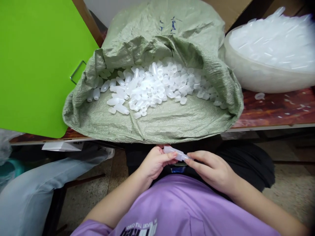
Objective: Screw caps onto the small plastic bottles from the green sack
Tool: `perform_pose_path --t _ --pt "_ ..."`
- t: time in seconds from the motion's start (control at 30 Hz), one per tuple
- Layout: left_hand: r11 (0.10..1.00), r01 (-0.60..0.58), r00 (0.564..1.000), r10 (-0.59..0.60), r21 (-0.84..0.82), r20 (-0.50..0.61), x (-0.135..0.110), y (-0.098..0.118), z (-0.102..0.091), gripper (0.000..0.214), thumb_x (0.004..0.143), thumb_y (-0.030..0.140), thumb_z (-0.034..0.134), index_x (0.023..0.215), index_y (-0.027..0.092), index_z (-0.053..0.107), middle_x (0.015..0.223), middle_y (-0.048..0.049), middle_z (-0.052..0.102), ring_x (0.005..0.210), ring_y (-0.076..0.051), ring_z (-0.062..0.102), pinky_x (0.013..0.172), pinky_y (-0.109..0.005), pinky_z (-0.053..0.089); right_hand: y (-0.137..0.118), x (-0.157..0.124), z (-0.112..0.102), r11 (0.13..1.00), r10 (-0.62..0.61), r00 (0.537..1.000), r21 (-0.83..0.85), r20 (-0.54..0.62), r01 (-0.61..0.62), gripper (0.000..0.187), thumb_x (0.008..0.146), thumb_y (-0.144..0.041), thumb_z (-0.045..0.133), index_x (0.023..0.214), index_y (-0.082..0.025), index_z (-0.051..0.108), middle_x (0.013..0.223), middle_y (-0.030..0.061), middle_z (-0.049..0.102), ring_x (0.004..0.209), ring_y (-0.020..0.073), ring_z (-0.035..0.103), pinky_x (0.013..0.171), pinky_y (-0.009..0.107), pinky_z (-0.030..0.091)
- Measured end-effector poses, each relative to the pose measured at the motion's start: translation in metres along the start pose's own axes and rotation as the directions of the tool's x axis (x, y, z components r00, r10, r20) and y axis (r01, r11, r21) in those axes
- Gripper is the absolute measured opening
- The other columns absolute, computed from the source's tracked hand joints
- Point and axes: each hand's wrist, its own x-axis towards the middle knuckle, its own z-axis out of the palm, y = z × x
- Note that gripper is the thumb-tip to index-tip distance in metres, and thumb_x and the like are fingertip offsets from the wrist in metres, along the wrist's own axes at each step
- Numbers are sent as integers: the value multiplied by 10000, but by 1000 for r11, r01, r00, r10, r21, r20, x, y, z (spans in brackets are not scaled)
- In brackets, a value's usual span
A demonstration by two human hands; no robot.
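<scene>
slipping could be the trouble, because the small white plastic piece (175, 153) looks smooth and only fingers hold it, so a loose pinch might let it drop to the floor (291, 188). the left hand (156, 160) is curled mostly closed around the piece's wide end, with the thumb on top; on the right, the right hand (213, 167) is half open, its fingertips pinching the thin end, and the piece sits between both hands, just in front of the green sack (159, 126).
</scene>
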Motion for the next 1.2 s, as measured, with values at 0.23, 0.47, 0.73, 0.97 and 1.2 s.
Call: perform_pose_path --t 0.23,0.47,0.73,0.97,1.2 --pt "994 4 1000 -2 112 -20 -4 -1 1 412 550 321 813 733 130 498 576 -28 636 499 -124 597 504 -223 469 4 5 2 958 101 992 275 -75 -77 196 827 -226 571 1005 -235 652 932 63 691 839 171 647 730 284 532" --pt "944 -76 996 56 320 69 -10 -6 9 390 620 333 769 815 148 486 667 -10 639 569 -104 594 590 -239 466 -2 16 11 588 570 723 421 390 -691 602 908 -545 221 566 -179 556 458 9 519 425 123 493 456 259 437" --pt "896 -124 992 102 427 74 -7 -6 5 328 697 368 702 854 164 498 662 22 583 543 -84 540 547 -216 418 5 1 12 784 422 865 370 270 -498 350 907 -455 354 884 -197 589 696 35 623 615 146 593 598 271 495" --pt "886 -132 991 117 444 61 -8 -5 1 331 701 386 691 892 158 545 728 5 591 531 -72 517 525 -209 413 2 6 15 865 362 924 325 120 -381 327 831 -475 504 978 -194 584 913 87 638 820 195 601 734 332 497" --pt "850 -96 995 65 517 77 -9 -1 -1 322 744 368 651 974 145 617 765 -24 618 485 -53 483 488 -191 404 4 7 16 831 401 903 351 157 -431 331 840 -484 477 923 -183 586 822 63 612 743 172 573 680 301 474"
